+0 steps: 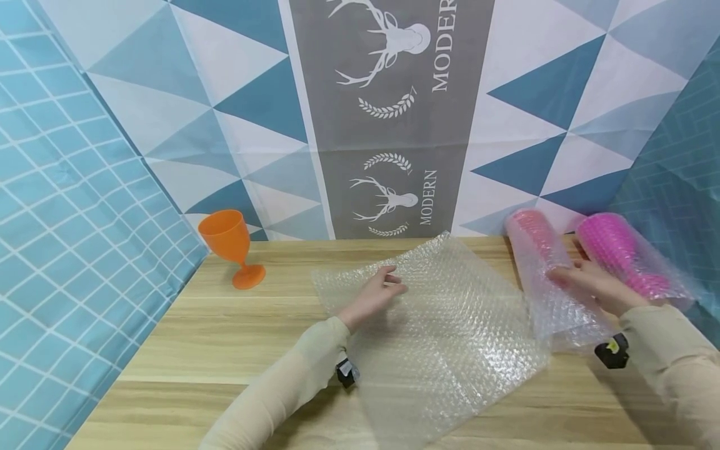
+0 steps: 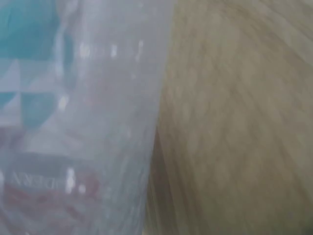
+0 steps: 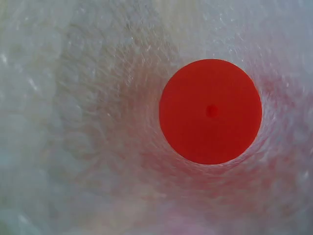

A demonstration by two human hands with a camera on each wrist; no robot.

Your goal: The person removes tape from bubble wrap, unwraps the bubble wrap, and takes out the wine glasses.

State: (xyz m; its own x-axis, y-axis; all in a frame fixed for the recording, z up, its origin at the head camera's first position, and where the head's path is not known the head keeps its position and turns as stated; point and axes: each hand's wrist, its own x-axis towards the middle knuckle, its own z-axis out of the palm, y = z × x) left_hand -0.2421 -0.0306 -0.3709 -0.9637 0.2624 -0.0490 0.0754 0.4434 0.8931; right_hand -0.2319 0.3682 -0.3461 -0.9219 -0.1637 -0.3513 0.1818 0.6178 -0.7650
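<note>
A sheet of clear bubble wrap (image 1: 450, 337) lies spread over the middle of the wooden table. My left hand (image 1: 375, 295) is over its left part, fingers loosely bent with nothing held. On the right, my right hand (image 1: 599, 284) grips a red goblet (image 1: 533, 232) rolled in bubble wrap, which lies lengthwise with its far end near the back wall. The right wrist view looks into the open end of the roll, where the round red base (image 3: 210, 111) shows. Bubble wrap (image 2: 93, 117) fills the left side of the left wrist view.
An unwrapped orange goblet (image 1: 229, 240) stands upright at the back left. A pink goblet (image 1: 615, 247) in bubble wrap lies right of the red one, close by my right hand. Patterned walls border the table (image 1: 185, 369) at the back and sides.
</note>
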